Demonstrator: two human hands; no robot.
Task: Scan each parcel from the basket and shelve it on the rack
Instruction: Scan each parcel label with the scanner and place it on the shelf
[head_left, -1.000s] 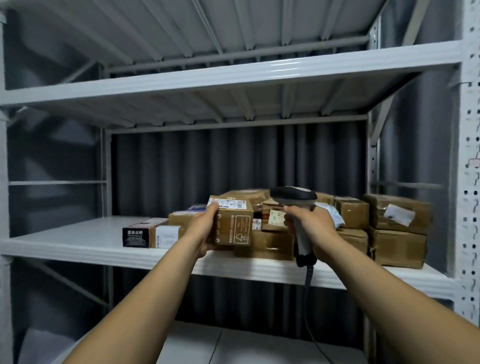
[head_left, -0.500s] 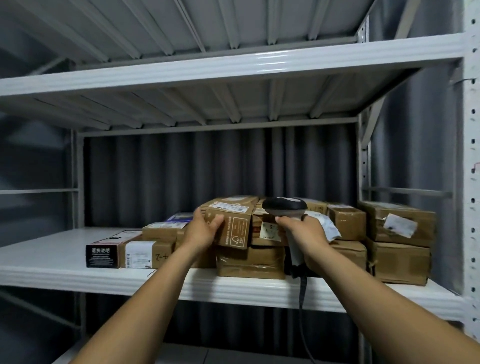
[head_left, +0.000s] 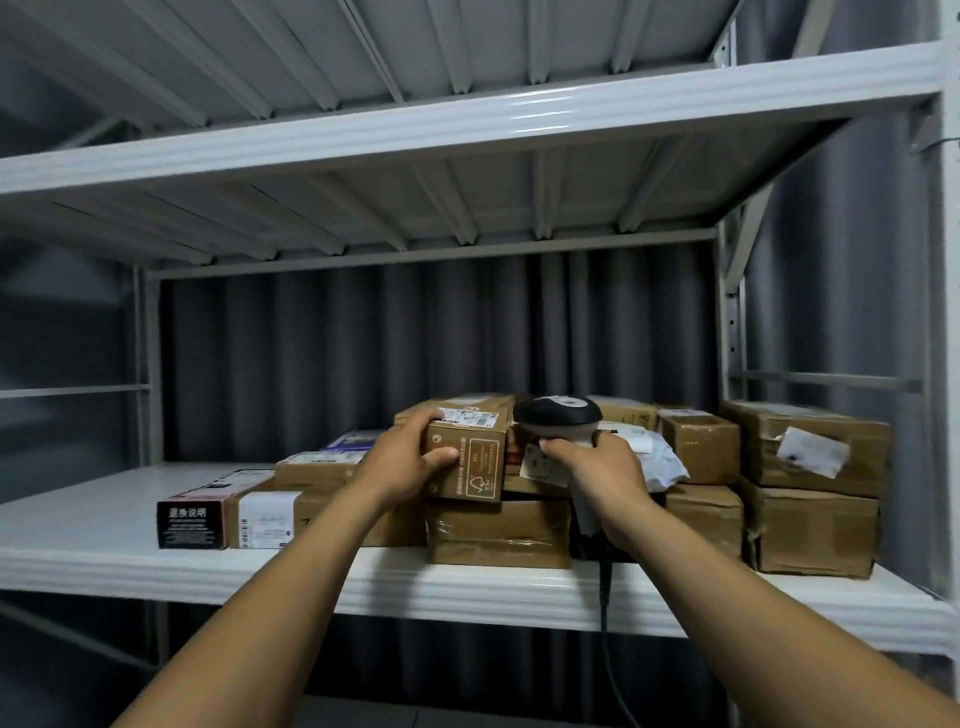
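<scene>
Parcels already crowd the right half of the rack's middle shelf: brown cardboard boxes stacked two high at the right, a crumpled white mailer bag among them, and a black box lying at the left end of the row, so a good share of the shelving looks done. The left hand has its grip wrapped around a small cardboard parcel, thumb on the front face and fingers over the top near the shipping label, and holds it on top of a larger box in the middle of the pile; whether it rests there fully I cannot tell. The right hand is clenched on the handle of a black-headed scanner, its cord hanging below the shelf edge, just beside the parcel. The basket is out of view, so how many parcels remain cannot be judged. The shelf's left half is bare.
</scene>
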